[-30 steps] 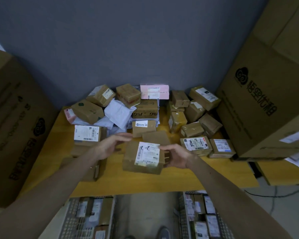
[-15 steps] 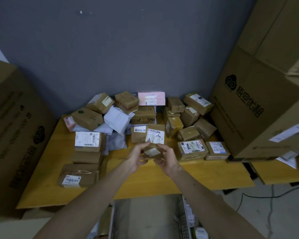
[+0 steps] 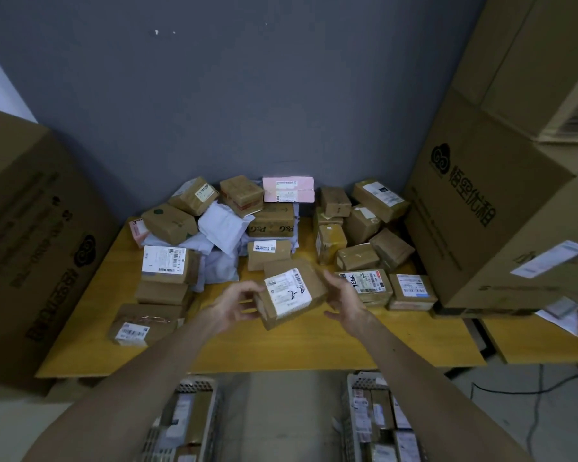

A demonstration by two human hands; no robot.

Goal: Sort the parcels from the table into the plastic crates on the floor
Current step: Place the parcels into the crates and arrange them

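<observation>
A brown cardboard parcel with a white label and a handwritten mark is held above the yellow table, its label facing up and tilted. My left hand grips its left end with curled fingers. On the parcel's right side my right hand touches it with fingers spread. Several more brown parcels, a pink box and white mailer bags are piled at the back of the table. Two plastic crates with parcels inside stand on the floor below.
Large cardboard cartons flank the table, one at the left and a stack at the right. A grey wall closes off the back. A black cable lies on the floor at the right. A gap of bare floor separates the two crates.
The parcel has been turned between my hands, so its label now faces up. The view has tipped down a little, bringing the crates into sight.
</observation>
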